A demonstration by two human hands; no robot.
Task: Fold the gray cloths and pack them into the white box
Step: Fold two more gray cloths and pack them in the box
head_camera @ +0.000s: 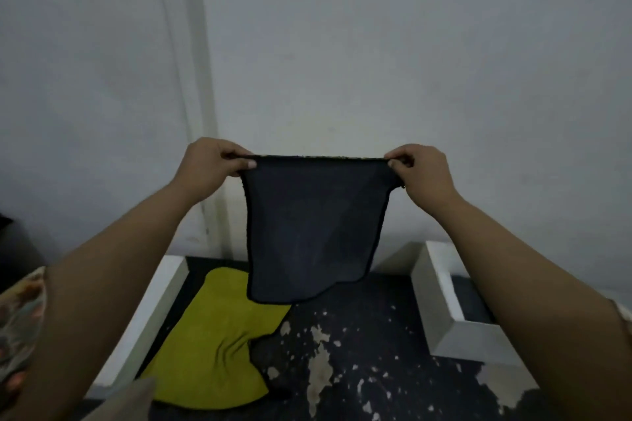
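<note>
A dark gray cloth (313, 225) hangs in the air in front of the wall, stretched flat by its top edge. My left hand (212, 161) pinches its upper left corner and my right hand (419, 166) pinches its upper right corner. Its lower edge dangles just above the dark tabletop. The white box (441, 294) stands open at the right, below my right forearm; its inside looks dark and I cannot tell what it holds.
A yellow-green cloth (219, 345) lies crumpled on the dark, chipped tabletop (359, 352) at the lower left, with a dark edge showing beside it. A long white block (150, 314) runs along the table's left side. The pale wall is close behind.
</note>
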